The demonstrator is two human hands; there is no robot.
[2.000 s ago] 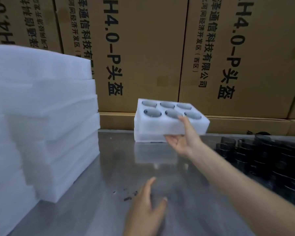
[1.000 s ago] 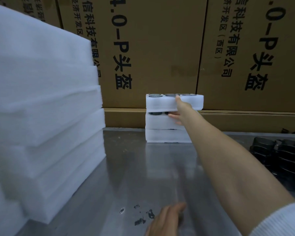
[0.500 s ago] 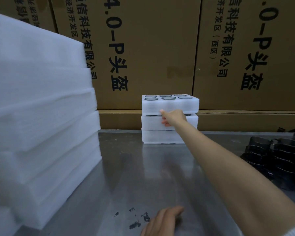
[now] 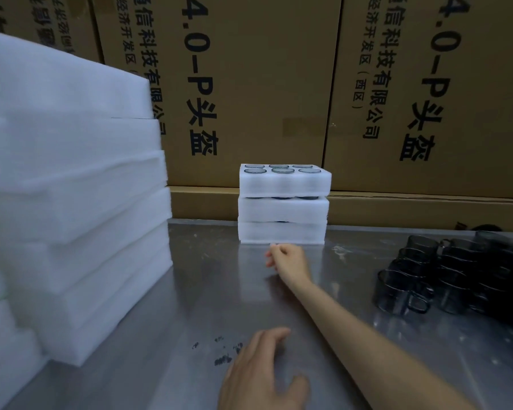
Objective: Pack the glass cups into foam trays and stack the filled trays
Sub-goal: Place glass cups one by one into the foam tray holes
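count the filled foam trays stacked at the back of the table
3, in one stack against the cardboard boxes: the top tray showing six cup rims, the middle tray, and the bottom tray on the metal table. None appear hidden behind.

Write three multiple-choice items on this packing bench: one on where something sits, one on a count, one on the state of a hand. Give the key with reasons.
1. Where do the loose dark glass cups stand?
A. on the right of the metal table
B. on top of the tall foam stack
C. inside a cardboard box

2. How many foam trays make up the small stack at the back of the table?
A. one
B. three
C. six

3. What is the right hand doing?
A. gripping the top tray
B. holding a cup
C. holding nothing, fingers loosely curled, just in front of the small stack

Key: 1 A, the cups cluster on the table's right side. 2 B, three white layers show. 3 C, the hand is clear of the trays and no object is in it.
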